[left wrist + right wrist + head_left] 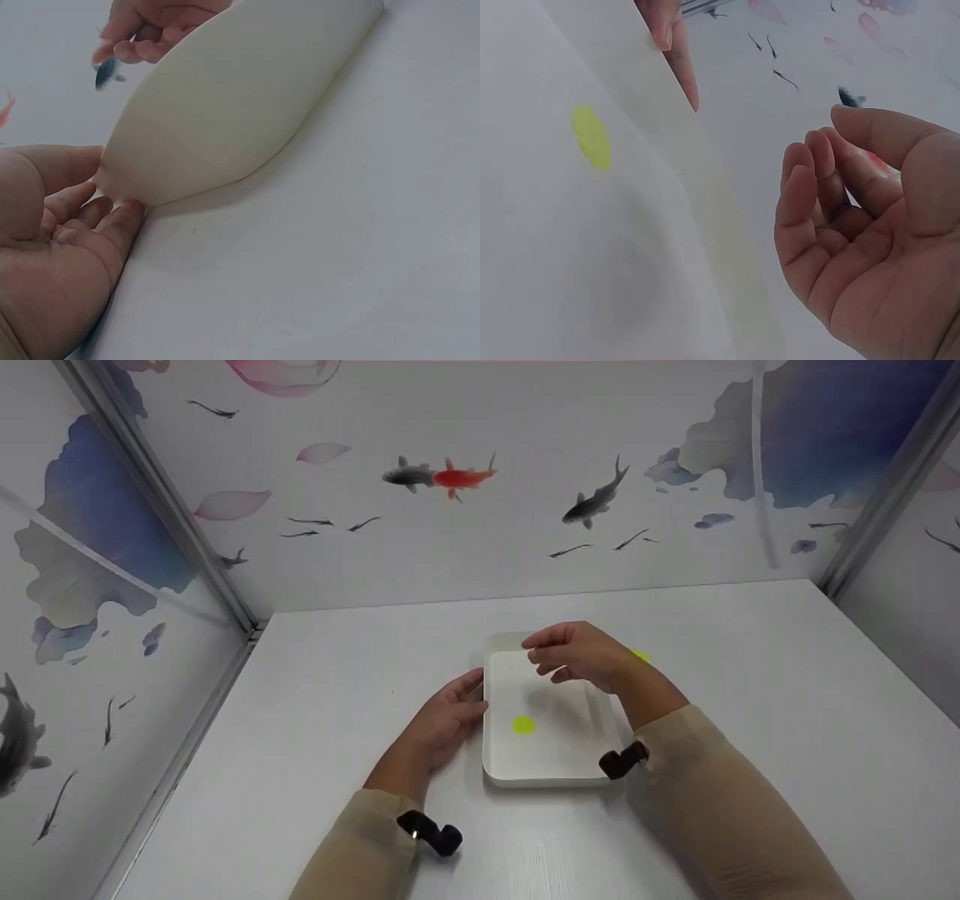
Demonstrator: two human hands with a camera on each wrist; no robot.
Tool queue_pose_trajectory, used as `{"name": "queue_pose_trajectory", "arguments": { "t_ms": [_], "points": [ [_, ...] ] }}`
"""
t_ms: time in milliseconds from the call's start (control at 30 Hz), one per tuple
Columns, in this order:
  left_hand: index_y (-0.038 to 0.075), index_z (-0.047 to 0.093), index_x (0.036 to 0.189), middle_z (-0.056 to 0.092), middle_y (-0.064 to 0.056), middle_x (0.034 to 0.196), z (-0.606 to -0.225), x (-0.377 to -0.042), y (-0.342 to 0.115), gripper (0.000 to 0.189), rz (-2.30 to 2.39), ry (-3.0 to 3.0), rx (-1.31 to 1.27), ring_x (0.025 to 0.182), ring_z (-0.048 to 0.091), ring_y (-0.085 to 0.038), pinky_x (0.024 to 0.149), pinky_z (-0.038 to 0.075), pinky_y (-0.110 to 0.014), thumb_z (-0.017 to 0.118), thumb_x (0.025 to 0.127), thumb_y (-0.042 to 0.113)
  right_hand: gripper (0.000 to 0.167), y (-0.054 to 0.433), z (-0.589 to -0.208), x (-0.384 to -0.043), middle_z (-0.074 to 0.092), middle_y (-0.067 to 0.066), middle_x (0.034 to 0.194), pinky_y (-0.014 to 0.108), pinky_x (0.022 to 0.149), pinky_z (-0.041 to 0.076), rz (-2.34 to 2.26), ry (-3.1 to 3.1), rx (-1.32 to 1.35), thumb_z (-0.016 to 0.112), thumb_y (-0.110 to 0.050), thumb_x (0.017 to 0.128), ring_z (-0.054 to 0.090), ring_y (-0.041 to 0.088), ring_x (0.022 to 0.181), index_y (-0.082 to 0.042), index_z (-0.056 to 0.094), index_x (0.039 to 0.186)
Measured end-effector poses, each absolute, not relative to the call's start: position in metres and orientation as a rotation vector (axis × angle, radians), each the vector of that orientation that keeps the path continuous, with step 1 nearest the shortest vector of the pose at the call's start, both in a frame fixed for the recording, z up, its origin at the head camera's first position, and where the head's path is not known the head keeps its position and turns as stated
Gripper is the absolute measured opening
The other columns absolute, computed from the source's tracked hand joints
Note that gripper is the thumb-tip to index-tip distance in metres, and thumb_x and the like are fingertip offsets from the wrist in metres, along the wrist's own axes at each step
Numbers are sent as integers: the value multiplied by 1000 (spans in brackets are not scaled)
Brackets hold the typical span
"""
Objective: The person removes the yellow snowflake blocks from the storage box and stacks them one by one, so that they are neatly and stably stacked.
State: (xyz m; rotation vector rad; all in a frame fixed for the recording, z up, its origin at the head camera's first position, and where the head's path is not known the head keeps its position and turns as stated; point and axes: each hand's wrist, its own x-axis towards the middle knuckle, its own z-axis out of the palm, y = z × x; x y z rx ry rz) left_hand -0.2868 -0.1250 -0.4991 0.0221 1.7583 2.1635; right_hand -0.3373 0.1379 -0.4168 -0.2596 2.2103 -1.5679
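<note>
A white rectangular tray (551,750) lies on the table, one yellow-green round piece (523,725) flat on its floor. My left hand (448,716) is at the tray's left side, thumb and fingertips touching the outer wall and rim; the left wrist view shows the fingers (124,225) bent lightly against the wall. Over the far part of the tray hovers my right hand (581,654), fingers loosely curved. Nothing shows between its thumb and fingers in the right wrist view, where the same yellow-green piece (592,136) is seen in the tray.
Another yellow-green piece (640,655) shows past the tray's right side, partly hidden by my right wrist. The white table (337,690) is bounded by panels printed with fish and petals, including a back wall (510,555). Dark wrist devices (431,834) sit on both sleeves.
</note>
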Motion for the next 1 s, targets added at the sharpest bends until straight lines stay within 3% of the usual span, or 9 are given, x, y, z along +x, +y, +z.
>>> {"name": "queue_pose_trajectory", "arguments": {
  "t_ms": [133,367,600,867,1000],
  "points": [
    [13,35,168,32,-2,177,-498,-286,-125,72,2160,1761,30,166,29,-22,134,32,-42,63,103,1,34,129,-418,-343,70,16,134,31,92,62,-1492,2196,-288,77,-26,99,71,21,109,-18,73,132],
    [15,37,168,34,-2,177,-499,-288,-126,71,2155,1763,11,166,30,-22,134,32,-43,63,103,2,45,120,-425,-356,76,4,117,31,92,61,-1368,2152,-364,81,-14,94,70,20,107,-11,70,139],
    [14,37,167,33,-2,177,-500,-288,-126,71,2164,1745,30,166,29,-22,134,32,-42,62,103,1,42,116,-433,-365,75,9,132,27,87,61,-1209,2119,-420,79,-7,93,71,23,107,-13,73,134],
    [15,36,167,33,-2,177,-501,-288,-124,70,2168,1733,42,166,29,-22,133,33,-41,61,103,0,39,115,-446,-369,78,-3,126,26,90,56,-1053,2119,-444,80,-10,92,66,15,106,-22,75,130],
    [14,35,168,33,-2,177,-501,-288,-125,71,2178,1728,39,166,29,-22,133,32,-42,60,103,0,40,116,-450,-370,78,-3,127,26,94,53,-986,2093,-493,77,-4,92,64,14,111,-23,76,128]
  ]
}}
